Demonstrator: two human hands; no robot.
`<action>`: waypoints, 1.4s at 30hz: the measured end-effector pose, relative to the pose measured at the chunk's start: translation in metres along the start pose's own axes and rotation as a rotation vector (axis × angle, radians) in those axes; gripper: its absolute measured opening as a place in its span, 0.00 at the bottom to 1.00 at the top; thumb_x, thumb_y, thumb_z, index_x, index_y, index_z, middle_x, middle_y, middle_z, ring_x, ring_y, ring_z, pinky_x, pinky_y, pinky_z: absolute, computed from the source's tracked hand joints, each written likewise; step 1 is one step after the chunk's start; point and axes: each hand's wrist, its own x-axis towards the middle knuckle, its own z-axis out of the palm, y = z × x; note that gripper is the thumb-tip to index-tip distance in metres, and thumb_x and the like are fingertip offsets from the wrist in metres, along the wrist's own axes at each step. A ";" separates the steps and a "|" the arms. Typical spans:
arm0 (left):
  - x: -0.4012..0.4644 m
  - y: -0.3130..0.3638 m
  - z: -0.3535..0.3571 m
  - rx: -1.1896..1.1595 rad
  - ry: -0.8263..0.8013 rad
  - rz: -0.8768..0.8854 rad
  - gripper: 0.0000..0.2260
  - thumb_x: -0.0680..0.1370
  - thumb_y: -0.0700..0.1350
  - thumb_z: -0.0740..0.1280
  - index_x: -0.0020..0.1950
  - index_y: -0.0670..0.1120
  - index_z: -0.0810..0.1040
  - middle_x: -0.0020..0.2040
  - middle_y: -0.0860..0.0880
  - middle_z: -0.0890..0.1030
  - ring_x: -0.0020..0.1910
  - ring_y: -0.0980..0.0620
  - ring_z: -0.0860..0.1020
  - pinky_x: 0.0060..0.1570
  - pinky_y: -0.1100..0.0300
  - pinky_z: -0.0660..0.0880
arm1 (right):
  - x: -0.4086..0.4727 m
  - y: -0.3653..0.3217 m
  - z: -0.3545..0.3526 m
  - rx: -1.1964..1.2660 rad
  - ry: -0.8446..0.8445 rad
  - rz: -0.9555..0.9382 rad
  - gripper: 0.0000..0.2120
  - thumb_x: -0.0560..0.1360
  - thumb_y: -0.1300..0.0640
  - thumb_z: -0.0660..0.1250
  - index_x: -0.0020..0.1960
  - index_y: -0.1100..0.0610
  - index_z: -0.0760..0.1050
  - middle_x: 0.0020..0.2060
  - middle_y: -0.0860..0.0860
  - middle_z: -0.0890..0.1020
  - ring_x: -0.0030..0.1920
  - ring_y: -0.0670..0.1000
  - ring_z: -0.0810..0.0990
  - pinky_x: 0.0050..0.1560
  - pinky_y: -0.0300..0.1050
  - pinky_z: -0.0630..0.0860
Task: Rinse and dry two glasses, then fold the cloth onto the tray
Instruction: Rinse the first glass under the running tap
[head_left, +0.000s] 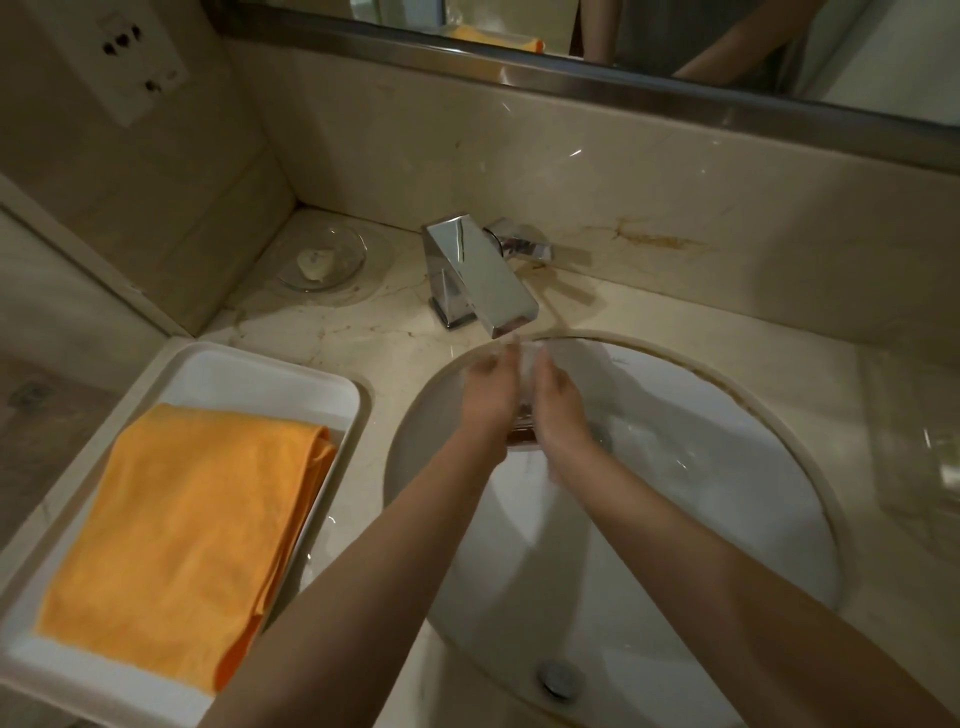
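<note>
Both hands, left hand (488, 387) and right hand (558, 400), cupped round 1 wet glass (523, 379) under faucet (480, 275) (blurred); slip risk, could crack against sink (675, 467).

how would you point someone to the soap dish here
Start at the chrome faucet behind the white sink and look left, into the back corner of the marble counter. The clear glass soap dish sits there, holding a pale soap lump, unlike the white tray nearer you.

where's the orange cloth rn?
Head view, left side: the cloth lies folded in the white tray on the counter, left of the sink, untouched by either hand.
</note>
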 end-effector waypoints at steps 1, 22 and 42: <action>-0.001 -0.005 0.003 0.077 0.047 0.095 0.14 0.79 0.56 0.60 0.46 0.47 0.74 0.41 0.47 0.80 0.43 0.47 0.81 0.34 0.62 0.74 | 0.002 -0.002 0.000 0.049 0.003 0.046 0.24 0.79 0.40 0.49 0.56 0.56 0.74 0.44 0.52 0.81 0.42 0.47 0.79 0.37 0.43 0.73; 0.013 -0.029 -0.017 -0.352 -0.274 -0.136 0.28 0.78 0.64 0.51 0.66 0.48 0.74 0.60 0.46 0.79 0.60 0.48 0.77 0.48 0.56 0.75 | -0.006 0.002 -0.001 -0.313 -0.150 -0.184 0.28 0.81 0.49 0.50 0.76 0.53 0.42 0.76 0.51 0.52 0.74 0.53 0.59 0.66 0.40 0.60; 0.012 -0.024 -0.017 -0.111 -0.076 0.082 0.15 0.80 0.57 0.57 0.55 0.47 0.73 0.46 0.51 0.80 0.40 0.56 0.81 0.30 0.65 0.75 | -0.003 -0.005 0.002 -0.094 -0.173 0.001 0.23 0.80 0.41 0.43 0.71 0.49 0.58 0.60 0.52 0.74 0.52 0.51 0.78 0.51 0.45 0.72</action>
